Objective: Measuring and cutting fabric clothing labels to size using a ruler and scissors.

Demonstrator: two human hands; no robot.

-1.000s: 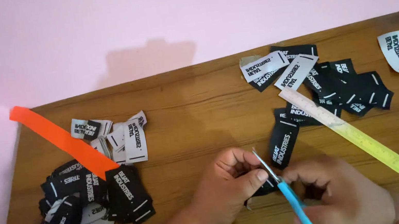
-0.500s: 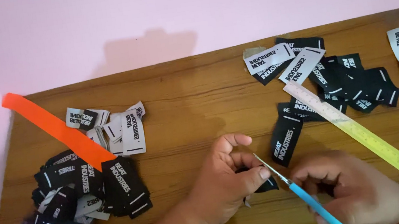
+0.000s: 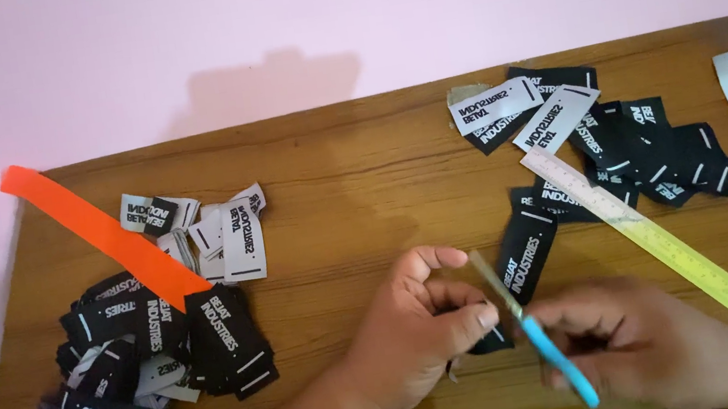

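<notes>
Small black label piece [image 3: 494, 340] lower centre of frame, pinched in left hand [image 3: 420, 330], grip clenched on it. Right hand [image 3: 650, 345] grasping blue-handled scissors [image 3: 535, 342]; blades now steeper, closer to pinch than moment ago. Cut looks under way. Yellow ruler [image 3: 684, 254] right, on worktop [image 3: 363, 195].

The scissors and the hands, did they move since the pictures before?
Hardly. The right hand keeps the blue-handled scissors, blades at the small black label pinched in the left hand. The ruler, orange strip and label piles lie as before; only the view shifted.
</notes>
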